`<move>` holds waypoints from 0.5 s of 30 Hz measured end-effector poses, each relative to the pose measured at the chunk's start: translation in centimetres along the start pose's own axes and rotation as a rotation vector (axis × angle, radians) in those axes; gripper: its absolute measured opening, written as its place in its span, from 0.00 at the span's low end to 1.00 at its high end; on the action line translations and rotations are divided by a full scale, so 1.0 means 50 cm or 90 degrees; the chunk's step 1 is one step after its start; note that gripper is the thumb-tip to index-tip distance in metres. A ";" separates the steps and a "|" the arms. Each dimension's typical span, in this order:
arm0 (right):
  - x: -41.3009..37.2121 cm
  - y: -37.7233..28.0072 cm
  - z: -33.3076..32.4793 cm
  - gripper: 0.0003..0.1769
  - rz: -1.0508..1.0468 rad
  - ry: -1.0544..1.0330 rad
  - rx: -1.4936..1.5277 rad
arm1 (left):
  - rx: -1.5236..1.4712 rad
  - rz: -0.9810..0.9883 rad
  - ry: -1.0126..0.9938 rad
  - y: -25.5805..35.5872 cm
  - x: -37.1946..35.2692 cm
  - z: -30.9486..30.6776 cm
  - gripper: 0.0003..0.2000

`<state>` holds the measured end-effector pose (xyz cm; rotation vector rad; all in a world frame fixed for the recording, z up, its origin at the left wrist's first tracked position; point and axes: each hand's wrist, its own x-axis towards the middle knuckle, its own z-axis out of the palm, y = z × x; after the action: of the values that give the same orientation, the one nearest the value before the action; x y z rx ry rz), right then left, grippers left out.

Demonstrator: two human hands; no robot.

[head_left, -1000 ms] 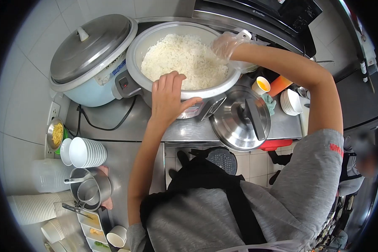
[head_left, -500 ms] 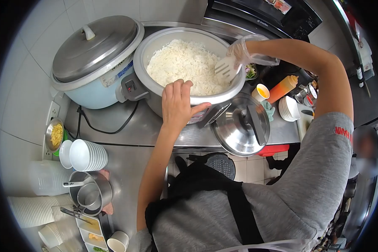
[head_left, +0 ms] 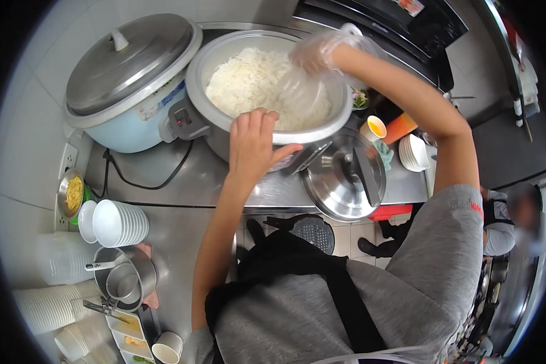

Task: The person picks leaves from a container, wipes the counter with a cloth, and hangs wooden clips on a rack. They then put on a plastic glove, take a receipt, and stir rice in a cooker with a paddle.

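A large open rice cooker [head_left: 340, 121] holds a heap of white rice [head_left: 246, 82]. Over its front rim my bare left hand [head_left: 256, 138] is hooked, fingers curled inside and thumb lying along the outside. My right hand [head_left: 314, 53], in a clear plastic glove, is closed on a white rice paddle [head_left: 350, 29] above the right part of the cooker. The paddle's handle end sticks up behind the hand; its blade is blurred by motion low over the rice. A steel lid [head_left: 340, 176] leans by the cooker's front right.
A second, lidded cooker [head_left: 127, 67] stands at the left. Stacked white bowls [head_left: 121, 223], a steel pot [head_left: 145, 273] and sauce trays [head_left: 127, 324] are at lower left. At right are an orange bottle [head_left: 400, 128], a cup [head_left: 373, 128] and bowls [head_left: 414, 153]. Another person [head_left: 500, 224] stands far right.
My right hand has moved left and up over the rice, with the paddle now blurred. My left hand remains on the rim. The view has shifted slightly, and the other person shows more at right.
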<state>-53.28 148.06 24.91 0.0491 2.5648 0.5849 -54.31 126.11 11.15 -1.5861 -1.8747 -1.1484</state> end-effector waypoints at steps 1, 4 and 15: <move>-0.027 0.001 -0.022 0.12 0.063 0.043 -0.133 | 0.006 0.008 -0.013 -0.001 0.000 -0.002 0.31; -0.026 0.035 0.049 0.08 0.049 0.154 -0.352 | 0.020 0.051 -0.006 -0.009 0.003 0.002 0.27; 0.030 0.066 0.199 0.07 0.191 0.294 -0.392 | -0.013 0.054 0.055 -0.020 0.001 0.009 0.25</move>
<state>-50.01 155.21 17.80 0.0957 2.6925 1.6420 -55.19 126.51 10.63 -1.5851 -1.7296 -1.1827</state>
